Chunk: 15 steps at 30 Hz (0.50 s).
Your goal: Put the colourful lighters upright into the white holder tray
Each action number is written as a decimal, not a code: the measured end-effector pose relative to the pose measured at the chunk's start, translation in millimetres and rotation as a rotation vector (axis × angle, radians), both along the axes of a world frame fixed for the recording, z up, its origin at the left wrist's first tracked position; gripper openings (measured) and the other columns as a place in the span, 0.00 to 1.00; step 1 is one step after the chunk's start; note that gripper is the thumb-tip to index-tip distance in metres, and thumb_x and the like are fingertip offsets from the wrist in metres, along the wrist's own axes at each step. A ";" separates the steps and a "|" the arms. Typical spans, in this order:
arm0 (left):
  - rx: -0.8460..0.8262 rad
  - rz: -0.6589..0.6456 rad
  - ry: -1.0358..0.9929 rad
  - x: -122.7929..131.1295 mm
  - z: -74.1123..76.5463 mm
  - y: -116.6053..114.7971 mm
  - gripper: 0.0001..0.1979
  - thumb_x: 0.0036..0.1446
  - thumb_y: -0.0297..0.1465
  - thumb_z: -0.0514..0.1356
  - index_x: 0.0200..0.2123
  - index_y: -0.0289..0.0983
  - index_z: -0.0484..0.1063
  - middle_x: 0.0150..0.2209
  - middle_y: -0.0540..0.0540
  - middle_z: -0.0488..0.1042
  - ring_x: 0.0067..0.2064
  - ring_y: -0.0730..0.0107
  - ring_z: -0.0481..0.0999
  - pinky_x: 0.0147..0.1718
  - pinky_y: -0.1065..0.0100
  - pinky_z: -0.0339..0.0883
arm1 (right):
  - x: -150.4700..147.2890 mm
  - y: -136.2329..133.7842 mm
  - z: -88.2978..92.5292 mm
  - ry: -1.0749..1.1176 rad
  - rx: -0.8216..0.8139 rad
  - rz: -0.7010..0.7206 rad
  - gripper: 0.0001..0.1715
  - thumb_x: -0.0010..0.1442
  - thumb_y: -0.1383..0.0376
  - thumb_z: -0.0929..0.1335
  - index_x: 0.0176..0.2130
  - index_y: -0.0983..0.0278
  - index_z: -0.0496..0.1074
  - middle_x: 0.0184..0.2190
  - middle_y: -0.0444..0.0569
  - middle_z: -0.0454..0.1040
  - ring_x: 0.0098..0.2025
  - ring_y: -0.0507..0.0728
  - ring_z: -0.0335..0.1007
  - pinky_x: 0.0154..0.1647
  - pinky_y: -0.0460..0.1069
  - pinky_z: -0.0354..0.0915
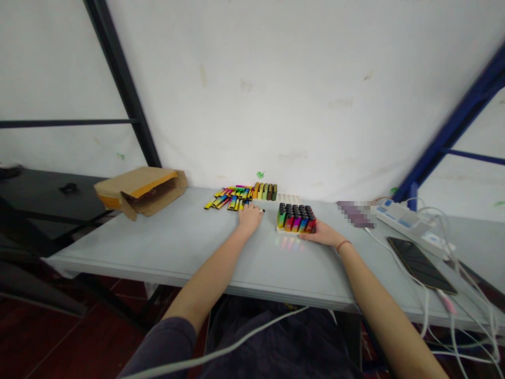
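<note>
My right hand (321, 233) is closed around the right side of a white tray (282, 230) packed with upright lighters (295, 218) in several bright colours, their black heads on top. My left hand (249, 216) is at the near edge of a loose pile of multicoloured lighters (229, 199) lying flat on the table. A small dark end, like a lighter's head, sticks out beside its thumb; the rest of that lighter is hidden by the hand.
Behind the pile stands another group of upright lighters (265, 191), with a white slotted tray (289, 198) beside it against the wall. An open brown paper bag (142, 189) lies left. A phone (420, 263), a power strip (412, 226) and loose white cables occupy the right side.
</note>
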State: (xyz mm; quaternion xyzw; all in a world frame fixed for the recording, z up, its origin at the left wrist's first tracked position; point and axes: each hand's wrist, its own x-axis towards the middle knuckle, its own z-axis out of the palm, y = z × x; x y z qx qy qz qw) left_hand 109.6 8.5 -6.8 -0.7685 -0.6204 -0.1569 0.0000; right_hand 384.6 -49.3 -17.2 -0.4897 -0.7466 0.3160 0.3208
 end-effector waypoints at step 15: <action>-0.523 -0.046 -1.553 21.0 2.1 13.0 0.11 0.64 0.41 0.54 0.40 0.39 0.65 0.25 0.53 0.66 0.21 0.78 0.68 0.23 0.74 0.64 | -0.4 -1.1 2.4 -0.054 -0.012 -0.023 0.26 0.49 0.54 0.76 0.44 0.63 0.74 0.42 0.52 0.80 0.48 0.65 0.76 0.54 0.60 0.72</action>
